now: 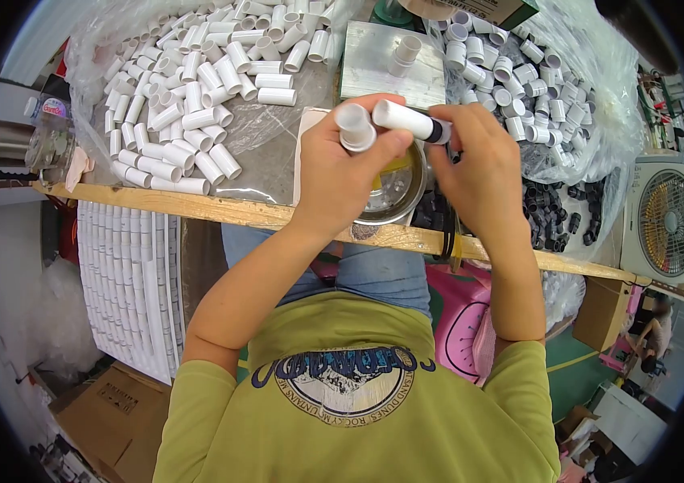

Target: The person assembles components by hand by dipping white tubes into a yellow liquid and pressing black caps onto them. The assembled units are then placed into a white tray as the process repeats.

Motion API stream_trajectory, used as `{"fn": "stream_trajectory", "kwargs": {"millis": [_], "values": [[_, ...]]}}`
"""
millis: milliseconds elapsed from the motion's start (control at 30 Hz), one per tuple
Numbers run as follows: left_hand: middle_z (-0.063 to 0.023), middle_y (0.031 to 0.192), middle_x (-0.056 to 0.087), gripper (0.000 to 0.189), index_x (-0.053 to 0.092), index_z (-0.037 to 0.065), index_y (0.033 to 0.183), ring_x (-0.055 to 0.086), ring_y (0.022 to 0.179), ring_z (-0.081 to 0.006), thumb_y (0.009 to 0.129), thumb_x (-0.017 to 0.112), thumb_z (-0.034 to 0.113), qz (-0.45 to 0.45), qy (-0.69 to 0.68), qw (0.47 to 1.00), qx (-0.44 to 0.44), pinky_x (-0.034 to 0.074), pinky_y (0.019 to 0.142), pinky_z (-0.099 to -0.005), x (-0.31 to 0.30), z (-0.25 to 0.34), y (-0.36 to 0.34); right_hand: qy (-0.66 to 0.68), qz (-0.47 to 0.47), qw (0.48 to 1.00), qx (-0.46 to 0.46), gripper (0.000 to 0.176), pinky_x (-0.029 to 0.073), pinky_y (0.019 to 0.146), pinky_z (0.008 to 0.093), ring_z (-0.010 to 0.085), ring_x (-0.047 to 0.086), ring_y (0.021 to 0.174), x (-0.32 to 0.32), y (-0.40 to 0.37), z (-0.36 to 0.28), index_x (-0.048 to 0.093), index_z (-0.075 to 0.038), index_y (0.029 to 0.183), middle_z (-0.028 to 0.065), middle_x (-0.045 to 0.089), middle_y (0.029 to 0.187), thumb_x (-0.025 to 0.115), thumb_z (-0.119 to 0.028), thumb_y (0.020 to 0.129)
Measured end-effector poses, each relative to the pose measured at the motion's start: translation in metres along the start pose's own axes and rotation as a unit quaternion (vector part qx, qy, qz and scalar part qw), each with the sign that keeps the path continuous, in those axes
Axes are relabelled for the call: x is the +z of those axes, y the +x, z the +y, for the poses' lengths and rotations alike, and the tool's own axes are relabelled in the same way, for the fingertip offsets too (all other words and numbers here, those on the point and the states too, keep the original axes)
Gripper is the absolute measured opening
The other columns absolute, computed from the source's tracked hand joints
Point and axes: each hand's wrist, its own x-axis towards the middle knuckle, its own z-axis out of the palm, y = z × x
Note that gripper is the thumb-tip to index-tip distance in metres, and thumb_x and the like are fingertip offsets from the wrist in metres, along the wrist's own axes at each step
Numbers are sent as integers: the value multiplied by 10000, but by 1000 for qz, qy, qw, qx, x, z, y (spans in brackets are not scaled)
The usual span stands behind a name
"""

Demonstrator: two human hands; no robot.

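Observation:
Above a round metal bowl (421,187), my two hands meet at a white plastic tube (402,118) lying nearly sideways. My left hand (338,173) is closed, its thumb against the tube's left part. It also holds a translucent white stepped sleeve (354,127) upright beside the tube. The fingers of my right hand (483,157) pinch the tube's right end, where a black ring (436,130) and a pale end piece show. Behind them, a similar white stepped piece (405,56) stands on a metal block (364,68).
Loose white tubes (189,105) pile at the back left. Short white caps (511,80) fill a plastic bag at the back right, with small black fittings (551,213) nearer. A wooden strip (261,213) edges the table. A fan (668,217) stands far right, a flask (4,143) far left.

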Motion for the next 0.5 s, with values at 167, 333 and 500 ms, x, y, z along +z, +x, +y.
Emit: {"fn": "stream_trajectory", "kwargs": {"millis": [167,333,500], "values": [[-93,970,648,336,625,20,1112,633,858,-218,783,679,-16,-98,336,898,267,492,758,-309,-7,19,17,64,-23,997,24,262,473,594,395,282,587,643,1,9,-5,635,-19,925,105,581,745,721,-30,678],[-151,989,637,351,623,22,1126,628,915,-316,779,620,-29,-183,412,854,259,486,825,-356,-11,24,43,50,-21,998,37,253,468,572,380,265,579,607,7,17,-1,652,4,897,99,577,682,757,-97,692],[-159,1013,663,373,615,19,1166,641,911,-326,798,649,73,-58,447,856,252,486,840,-375,-21,-9,104,56,-3,994,97,293,502,619,357,278,630,636,33,53,34,666,22,873,129,632,695,770,-211,730]]}}
